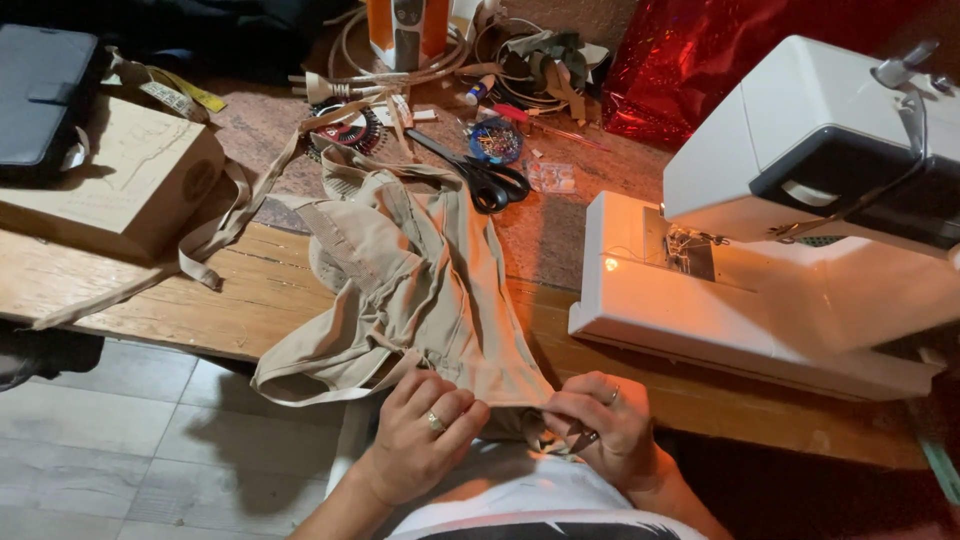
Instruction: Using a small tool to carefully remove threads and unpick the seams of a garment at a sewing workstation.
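Note:
A beige fabric garment [410, 290] lies over the front edge of the wooden table [180, 300] and hangs down toward my lap. My left hand [425, 430], with a ring on one finger, presses and pinches the garment's lower edge. Just to its right, my right hand [605, 425] grips the same edge and holds a small dark pointed tool [583, 440] against the cloth. The two hands are close together, almost touching.
A white sewing machine [780, 230] stands at the right with its lamp lit. Black scissors [480, 178], a pin holder [496, 140], cables, a cardboard box [110, 185], a black case [40, 95] and red shiny wrap [690, 60] lie behind. Tiled floor shows at the left.

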